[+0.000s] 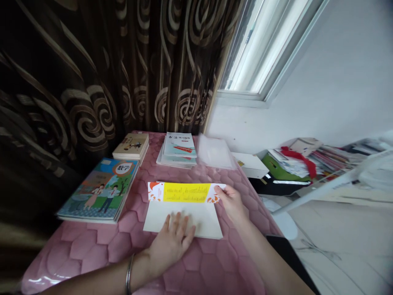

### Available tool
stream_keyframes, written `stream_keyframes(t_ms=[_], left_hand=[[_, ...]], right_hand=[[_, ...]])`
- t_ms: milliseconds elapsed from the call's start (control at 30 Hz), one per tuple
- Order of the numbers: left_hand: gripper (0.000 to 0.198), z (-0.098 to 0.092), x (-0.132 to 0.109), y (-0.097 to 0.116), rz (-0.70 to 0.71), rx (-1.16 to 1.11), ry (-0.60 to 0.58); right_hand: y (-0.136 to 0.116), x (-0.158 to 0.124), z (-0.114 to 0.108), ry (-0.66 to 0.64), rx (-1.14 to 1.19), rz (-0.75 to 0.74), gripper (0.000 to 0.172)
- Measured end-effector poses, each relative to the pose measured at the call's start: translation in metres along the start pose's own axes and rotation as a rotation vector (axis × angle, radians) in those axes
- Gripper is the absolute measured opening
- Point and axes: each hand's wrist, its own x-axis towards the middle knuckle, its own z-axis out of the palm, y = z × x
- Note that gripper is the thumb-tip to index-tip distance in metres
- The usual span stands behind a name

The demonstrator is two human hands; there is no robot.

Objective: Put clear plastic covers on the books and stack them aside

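In the head view, my right hand (229,199) pinches the right end of a yellow-and-white printed sheet (186,192) with orange patterns at its ends. Below it lies a white paper or booklet (156,219) on the pink padded table cover. I cannot tell whether the two are joined, as a cover to its booklet. My left hand (175,239) rests over the white paper's near edge, palm down, fingers spread, and holds nothing. A silver bangle is on the left wrist.
To the left sit a stack of textbooks (100,190) and a smaller tan stack of books (130,146). Workbooks (179,149) and a clear plastic sleeve (216,152) lie at the back. Beyond the table's right edge are a white box (251,165), piled papers and a white lamp-like stand (307,190).
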Motion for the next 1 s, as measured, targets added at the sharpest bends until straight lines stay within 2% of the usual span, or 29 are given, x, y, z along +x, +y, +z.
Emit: stream_keyframes(t_ms=[100, 200, 333, 467, 633, 733, 800, 833, 933, 1000], left_hand=[[0.056, 0.007, 0.008, 0.003, -0.056, 0.025, -0.111], [0.056, 0.010, 0.012, 0.006, -0.040, 0.041, -0.127], [0.049, 0.008, 0.010, 0.003, 0.047, 0.075, -0.094], [0.046, 0.003, 0.005, -0.001, 0.064, 0.098, -0.077], [0.044, -0.006, -0.008, 0.012, 0.069, 0.066, -0.024], [0.037, -0.015, -0.019, 0.015, 0.049, -0.045, 0.055], [0.030, -0.022, -0.025, 0.008, -0.060, -0.194, 0.168], [0.027, -0.026, -0.027, 0.000, -0.167, -0.263, 0.247], [0.030, -0.030, -0.027, -0.035, -0.647, -0.384, 0.505], [0.040, -0.026, -0.022, -0.060, -0.946, -0.565, 0.581]], right_hand=[[-0.003, -0.003, 0.000, -0.031, -0.016, -0.016, 0.044], [-0.006, -0.010, -0.001, -0.094, -0.043, -0.015, 0.045], [-0.006, -0.017, -0.005, -0.074, -0.055, -0.035, 0.044], [-0.002, -0.019, -0.008, -0.028, -0.077, -0.093, 0.042], [0.005, -0.031, -0.017, -0.041, -0.104, -0.066, 0.039], [0.007, -0.040, -0.021, -0.031, -0.125, -0.084, 0.036], [0.006, -0.044, -0.021, -0.011, -0.141, -0.110, 0.035], [0.005, -0.045, -0.020, -0.001, -0.147, -0.121, 0.034], [0.004, -0.045, -0.015, 0.023, -0.146, -0.123, 0.035], [0.004, -0.042, -0.012, 0.042, -0.136, -0.111, 0.036]])
